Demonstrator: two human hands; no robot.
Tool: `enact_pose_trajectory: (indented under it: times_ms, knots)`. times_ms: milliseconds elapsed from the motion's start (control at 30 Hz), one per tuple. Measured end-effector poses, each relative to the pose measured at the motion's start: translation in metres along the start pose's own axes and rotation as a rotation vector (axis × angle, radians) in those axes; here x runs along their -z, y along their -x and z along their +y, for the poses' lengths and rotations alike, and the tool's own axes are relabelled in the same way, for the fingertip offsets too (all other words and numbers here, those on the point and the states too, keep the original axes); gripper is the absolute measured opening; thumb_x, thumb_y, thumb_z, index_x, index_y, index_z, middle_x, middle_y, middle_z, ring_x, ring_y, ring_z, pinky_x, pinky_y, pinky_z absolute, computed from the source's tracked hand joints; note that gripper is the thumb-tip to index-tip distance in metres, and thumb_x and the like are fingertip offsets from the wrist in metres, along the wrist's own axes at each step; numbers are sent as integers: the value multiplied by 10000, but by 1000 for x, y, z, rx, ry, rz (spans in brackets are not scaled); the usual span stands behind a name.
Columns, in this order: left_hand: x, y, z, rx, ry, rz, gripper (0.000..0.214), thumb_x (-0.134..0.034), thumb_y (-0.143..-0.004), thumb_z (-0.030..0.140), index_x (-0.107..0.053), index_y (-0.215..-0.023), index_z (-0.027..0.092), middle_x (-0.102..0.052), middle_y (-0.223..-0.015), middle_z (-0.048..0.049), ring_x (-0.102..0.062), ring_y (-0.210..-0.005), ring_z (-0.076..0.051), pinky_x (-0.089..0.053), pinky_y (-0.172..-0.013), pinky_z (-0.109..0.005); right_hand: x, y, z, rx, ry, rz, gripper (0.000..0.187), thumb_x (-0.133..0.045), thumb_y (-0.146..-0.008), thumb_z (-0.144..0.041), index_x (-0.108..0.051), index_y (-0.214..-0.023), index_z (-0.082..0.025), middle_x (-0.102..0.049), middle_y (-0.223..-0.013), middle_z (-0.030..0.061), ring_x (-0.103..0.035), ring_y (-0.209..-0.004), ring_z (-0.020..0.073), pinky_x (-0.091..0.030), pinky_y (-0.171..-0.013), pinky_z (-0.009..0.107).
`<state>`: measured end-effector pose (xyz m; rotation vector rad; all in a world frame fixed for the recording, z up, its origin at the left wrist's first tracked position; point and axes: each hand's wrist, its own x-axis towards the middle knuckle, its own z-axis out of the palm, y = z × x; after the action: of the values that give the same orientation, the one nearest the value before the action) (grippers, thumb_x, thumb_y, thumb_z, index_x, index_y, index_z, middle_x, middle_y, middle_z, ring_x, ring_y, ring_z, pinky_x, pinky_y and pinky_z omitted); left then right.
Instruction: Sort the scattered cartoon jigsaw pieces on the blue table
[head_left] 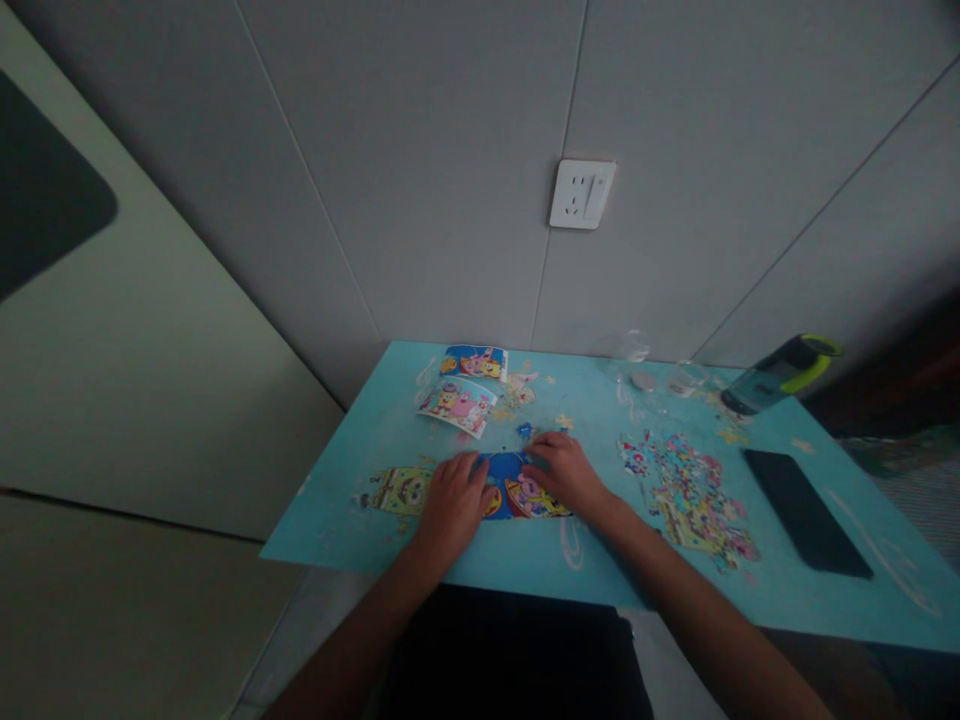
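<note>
Puzzle (504, 470), on near side of table (334, 505), lay beneath both hands. Left hand (454, 490) rested over left end, right hand (564, 472) at far edge; whether either pinched anything could not be told. Good seating called for left steadying, right pressing lightly, design checked against picture cards (459, 402) beyond.

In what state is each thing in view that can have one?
Blue cartoon jigsaw: flat, partly covered
Left hand: touching jigsaw
Right hand: touching jigsaw
Puzzle pieces: loose, spread out
Wall socket: nothing plugged in
Water bottle: standing
Picture cards: face up
Black slab: lying flat
</note>
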<state>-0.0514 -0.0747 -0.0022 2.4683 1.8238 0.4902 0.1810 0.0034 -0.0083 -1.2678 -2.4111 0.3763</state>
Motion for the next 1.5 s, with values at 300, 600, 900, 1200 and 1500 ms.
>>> enact_pose_trajectory:
  times_ms: [300, 600, 900, 1200, 1500]
  knots:
    - [-7, -5, -2, -32, 102, -16, 449, -585, -939, 284, -508, -1372, 189, -513, -1421, -141, -473, -1313, -290, -383, -1104, -491, 3, -4, 0, -88, -146, 18, 246, -798, -765, -277, -702, -980, -203, -665, -1010, 74, -595, -1005, 239, -435, -928, 377]
    - [-7, -17, -4, -93, 285, 0, 442, -639, -898, 220, -530, -1327, 212, -559, -1302, -112, -511, -1242, -265, -425, -1081, -471, 5, 8, 0, -154, -230, -3, 125, -588, -928, -268, -658, -1008, -201, -681, -776, -8, -618, -644, 134, -473, -618, 239]
    - [-6, -27, -9, -69, 386, 18, 410, -615, -872, 115, -575, -1270, 206, -541, -1173, -82, -532, -1144, -230, -467, -1042, -427, 15, 7, -7, -94, 58, 94, 253, -580, -938, -244, -713, -1153, -252, -621, -1139, 123, -532, -1066, 282, -412, -910, 414]
    - [-7, -33, -17, -61, 437, 7, 265, -496, -915, 80, -655, -1091, 197, -573, -1076, -63, -548, -1080, -207, -477, -1010, -393, 12, 7, -26, 0, 203, 39, 309, -612, -883, -148, -714, -1161, -233, -594, -1204, 136, -492, -1099, 309, -390, -916, 443]
    - [1, -33, -17, -56, 522, -22, 178, -527, -920, 122, -659, -1005, 206, -649, -1010, -52, -605, -1004, -205, -500, -926, -367, -7, -5, -46, 45, 30, 27, 231, -651, -916, -289, -701, -1137, -241, -622, -1105, 103, -536, -1055, 270, -405, -935, 417]
